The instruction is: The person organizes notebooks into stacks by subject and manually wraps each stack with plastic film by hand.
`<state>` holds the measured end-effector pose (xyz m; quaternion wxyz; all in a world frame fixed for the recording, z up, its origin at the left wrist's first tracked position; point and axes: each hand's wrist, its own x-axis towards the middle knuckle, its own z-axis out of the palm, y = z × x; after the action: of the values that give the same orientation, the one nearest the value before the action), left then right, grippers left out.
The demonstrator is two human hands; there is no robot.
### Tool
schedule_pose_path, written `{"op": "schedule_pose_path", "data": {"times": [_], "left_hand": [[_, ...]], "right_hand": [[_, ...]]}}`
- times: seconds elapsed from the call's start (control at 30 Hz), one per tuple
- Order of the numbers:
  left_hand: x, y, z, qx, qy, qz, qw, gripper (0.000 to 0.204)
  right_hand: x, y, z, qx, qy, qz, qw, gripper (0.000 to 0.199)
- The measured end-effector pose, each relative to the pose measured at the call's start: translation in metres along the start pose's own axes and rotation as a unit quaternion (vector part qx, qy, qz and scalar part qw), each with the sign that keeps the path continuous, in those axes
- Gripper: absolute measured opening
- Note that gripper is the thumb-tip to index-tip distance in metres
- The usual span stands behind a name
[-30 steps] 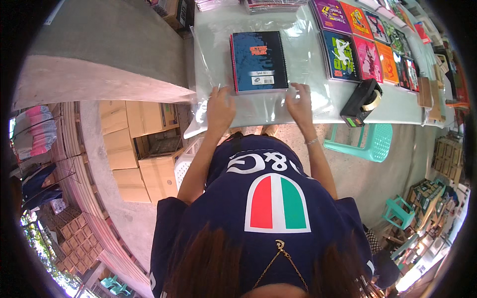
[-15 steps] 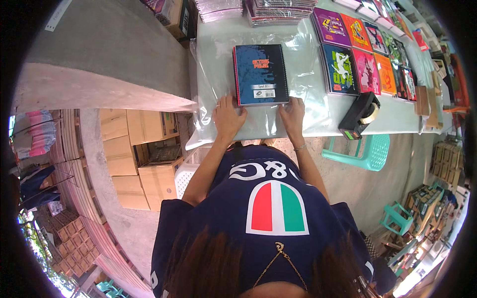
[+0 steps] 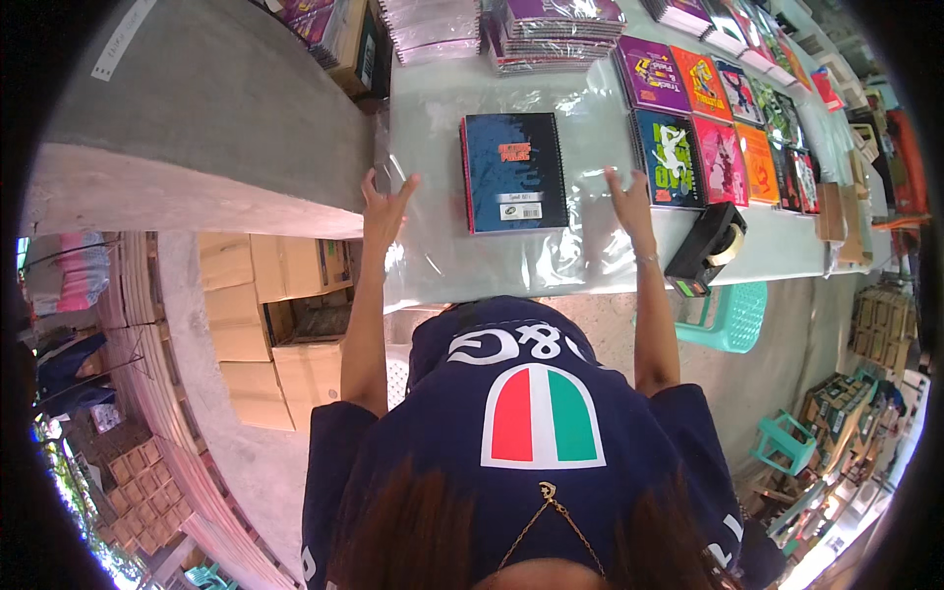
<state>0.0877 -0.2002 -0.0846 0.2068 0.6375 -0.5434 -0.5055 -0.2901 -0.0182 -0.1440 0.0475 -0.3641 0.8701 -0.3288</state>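
Note:
A spiral-bound notebook (image 3: pixel 513 172) with a dark blue cover lies on a clear plastic sheet (image 3: pixel 433 261) spread over the table. To its left, my left hand (image 3: pixel 386 211) is over the sheet's left side, thumb and fingers spread apart. My right hand (image 3: pixel 632 208) is on the other side, near the sheet's right part, also with thumb and fingers apart. Neither hand touches the notebook. Just right of my right hand stands a black tape dispenser (image 3: pixel 706 248) with a roll of tape.
Rows of colourful notebooks (image 3: pixel 720 157) cover the table's right side. Stacks of wrapped notebooks (image 3: pixel 560 29) stand at the far edge. A concrete ledge (image 3: pixel 236 118) borders the table on the left. Below are cardboard boxes (image 3: pixel 231 324) and a green plastic stool (image 3: pixel 737 315).
Both hands have left the notebook's near corners and moved apart, the left one leftward and the right one rightward. The notebook stays in place on the sheet; the whole view has shifted slightly.

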Motion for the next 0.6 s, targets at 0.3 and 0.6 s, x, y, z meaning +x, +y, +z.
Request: {"op": "schedule_pose_path", "data": {"times": [0.3,0.6], "left_hand": [[0.058,-0.007,-0.014,-0.188,-0.242,-0.032,0.951,0.053],[-0.007,0.067,0.022,0.093,-0.107,0.196,0.970,0.045]], "right_hand": [[0.039,-0.019,-0.006,0.209,-0.156,0.132,0.956,0.062],[0.054,-0.099,-0.066,0.329,-0.429,0.083,0.837,0.040]]}}
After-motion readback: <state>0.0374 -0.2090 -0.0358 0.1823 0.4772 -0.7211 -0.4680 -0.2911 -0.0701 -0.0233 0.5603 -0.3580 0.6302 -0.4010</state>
